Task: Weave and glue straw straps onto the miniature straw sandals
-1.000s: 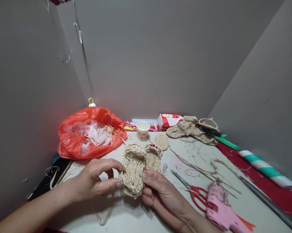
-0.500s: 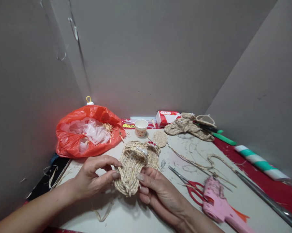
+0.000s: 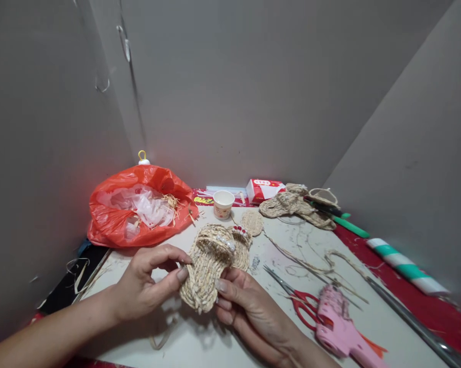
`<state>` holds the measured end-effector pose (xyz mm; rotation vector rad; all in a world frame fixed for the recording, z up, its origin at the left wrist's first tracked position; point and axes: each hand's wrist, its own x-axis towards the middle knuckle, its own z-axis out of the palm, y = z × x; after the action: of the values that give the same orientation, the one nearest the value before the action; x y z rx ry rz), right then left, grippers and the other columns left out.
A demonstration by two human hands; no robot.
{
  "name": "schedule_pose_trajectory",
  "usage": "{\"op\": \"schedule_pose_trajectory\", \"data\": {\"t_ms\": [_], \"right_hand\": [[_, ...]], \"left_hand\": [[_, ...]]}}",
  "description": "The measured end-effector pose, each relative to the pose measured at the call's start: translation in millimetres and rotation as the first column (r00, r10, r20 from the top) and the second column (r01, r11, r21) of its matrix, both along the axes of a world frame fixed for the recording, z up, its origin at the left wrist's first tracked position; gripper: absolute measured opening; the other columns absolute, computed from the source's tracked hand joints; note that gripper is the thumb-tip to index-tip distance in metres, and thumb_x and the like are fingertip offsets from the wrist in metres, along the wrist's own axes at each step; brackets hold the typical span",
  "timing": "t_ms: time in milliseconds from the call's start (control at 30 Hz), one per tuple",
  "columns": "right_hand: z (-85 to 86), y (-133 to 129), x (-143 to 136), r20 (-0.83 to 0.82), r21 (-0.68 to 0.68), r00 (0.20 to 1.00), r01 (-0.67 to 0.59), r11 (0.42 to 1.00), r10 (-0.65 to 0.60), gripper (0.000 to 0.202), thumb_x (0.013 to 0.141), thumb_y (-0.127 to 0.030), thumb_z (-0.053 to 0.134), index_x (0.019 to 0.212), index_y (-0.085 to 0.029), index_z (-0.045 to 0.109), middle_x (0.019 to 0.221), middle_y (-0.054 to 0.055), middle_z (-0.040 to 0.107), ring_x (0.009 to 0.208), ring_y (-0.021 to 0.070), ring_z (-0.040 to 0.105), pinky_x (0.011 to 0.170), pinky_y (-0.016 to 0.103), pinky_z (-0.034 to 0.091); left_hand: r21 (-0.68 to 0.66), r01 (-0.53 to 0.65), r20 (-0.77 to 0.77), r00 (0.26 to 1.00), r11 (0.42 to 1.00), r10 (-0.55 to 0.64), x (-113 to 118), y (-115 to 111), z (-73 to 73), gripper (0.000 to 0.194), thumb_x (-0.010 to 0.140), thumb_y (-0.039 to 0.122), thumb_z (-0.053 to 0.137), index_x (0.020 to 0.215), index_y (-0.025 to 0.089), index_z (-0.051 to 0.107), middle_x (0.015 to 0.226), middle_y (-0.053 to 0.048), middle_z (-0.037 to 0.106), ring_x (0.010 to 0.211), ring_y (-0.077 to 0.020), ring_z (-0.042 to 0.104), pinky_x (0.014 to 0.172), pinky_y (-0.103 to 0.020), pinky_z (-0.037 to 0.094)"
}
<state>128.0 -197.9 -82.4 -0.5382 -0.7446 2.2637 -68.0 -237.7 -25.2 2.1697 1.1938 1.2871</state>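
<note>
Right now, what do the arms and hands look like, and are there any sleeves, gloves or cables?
They're a person's, with no cables. The left hand and right hand wear no gloves; no rings, watch or bracelet show. The forearms are bare, without sleeves in view.

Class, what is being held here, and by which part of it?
A woven straw slipper: the left hand and right hand grip its near end's opposite sides.
</note>
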Motion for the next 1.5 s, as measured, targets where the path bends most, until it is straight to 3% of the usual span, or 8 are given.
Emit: {"op": "schedule_pose_trajectory", "data": {"t_ms": [300, 633, 1167, 1367, 1500], "right_hand": [[-3.5, -2, -1, 0.028, 0.016, 1.000, -0.004, 1.000, 0.003, 0.024, 0.071, -0.026, 0.081, 0.076, -0.013, 0.062, 0.054, -0.006, 0.044, 0.047, 0.0046, 0.034, 0.044, 0.015, 0.035], [-3.8, -3, 0, 0.059, -0.048, 0.998, 0.032, 0.998, -0.029, 0.027, 0.071, -0.029, 0.082, 0.075, -0.013, 0.061, 0.053, -0.006, 0.044, 0.047, 0.0035, 0.033, 0.045, 0.014, 0.032], [-3.8, -4, -1, 0.052, -0.034, 0.998, 0.023, 0.999, -0.022, 0.026, 0.071, -0.027, 0.082, 0.070, -0.013, 0.060, 0.052, -0.007, 0.042, 0.045, 0.0035, 0.031, 0.042, 0.014, 0.030], [-3.3, -5, -1, 0.078, -0.026, 0.996, 0.045, 0.999, -0.043, 0.025, 0.070, -0.026, 0.083, 0.073, -0.013, 0.062, 0.053, -0.006, 0.044, 0.046, 0.0034, 0.032, 0.043, 0.014, 0.033], [-2.2, -8, -2, 0.079, 0.005, 0.993, 0.085, 0.996, -0.085, 0.027, 0.067, -0.027, 0.084, 0.072, -0.013, 0.062, 0.053, -0.006, 0.045, 0.045, 0.0037, 0.032, 0.041, 0.013, 0.034]], "left_hand": [[0.013, -0.038, -0.021, 0.999, 0.999, 0.039, 7, -5, 5.9, 0.013, 0.080, 0.010, 0.055, 0.089, 0.012, 0.065, 0.072, -0.005, 0.070, 0.059, -0.0111, 0.062, 0.056, -0.020, 0.052], [-0.119, -0.058, -0.090, 0.995, 0.991, 0.048, 6, -8, 7.1, 0.021, 0.074, 0.009, 0.057, 0.094, 0.012, 0.064, 0.078, -0.004, 0.069, 0.062, -0.0121, 0.062, 0.060, -0.024, 0.052], [0.100, -0.017, -0.032, 0.999, 0.995, 0.020, 7, -8, 0.2, 0.028, 0.075, 0.004, 0.057, 0.100, 0.012, 0.065, 0.085, -0.007, 0.073, 0.068, -0.0130, 0.067, 0.064, -0.022, 0.054], [-0.046, -0.057, 0.033, 0.998, 0.997, 0.058, 8, -8, 4.2, 0.017, 0.077, 0.007, 0.057, 0.088, 0.013, 0.069, 0.074, -0.004, 0.073, 0.062, -0.0115, 0.065, 0.058, -0.020, 0.052], [-0.203, -0.086, 0.170, 0.978, 0.975, 0.121, 11, -9, 2.1, 0.014, 0.078, 0.009, 0.059, 0.085, 0.013, 0.070, 0.072, -0.003, 0.072, 0.060, -0.0102, 0.063, 0.054, -0.017, 0.051]]}}
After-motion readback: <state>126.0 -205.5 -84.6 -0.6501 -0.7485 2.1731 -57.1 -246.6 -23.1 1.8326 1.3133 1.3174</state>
